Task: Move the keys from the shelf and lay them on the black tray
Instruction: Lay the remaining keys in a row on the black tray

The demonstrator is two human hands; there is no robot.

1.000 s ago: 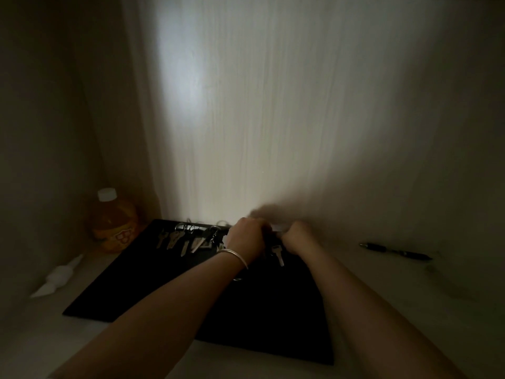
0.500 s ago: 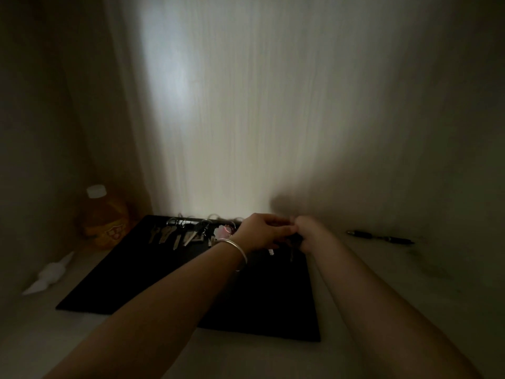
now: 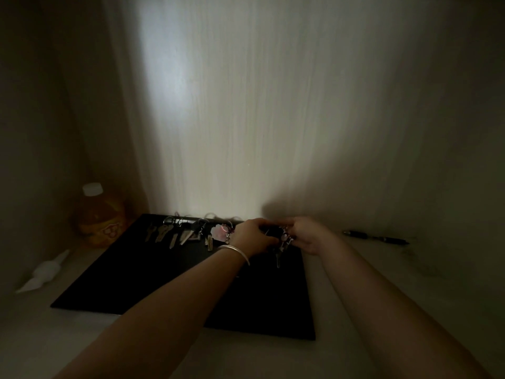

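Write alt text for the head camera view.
Both hands, left hand and right hand, hold a key bunch over the far right of a black tray in a dim shelf; more keys lie along its far edge.

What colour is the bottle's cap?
White: the cap tops the orange bottle, seen in the head view.

Counting in dim light | one flat black rectangular tray (image 3: 153, 283) | one orange plastic bottle with white cap (image 3: 99, 216) | one dark slim pen (image 3: 375, 237) | one white plastic nozzle-shaped piece (image 3: 45, 270) | one silver bangle (image 3: 235, 250) | two bare hands | keys too blurred to count
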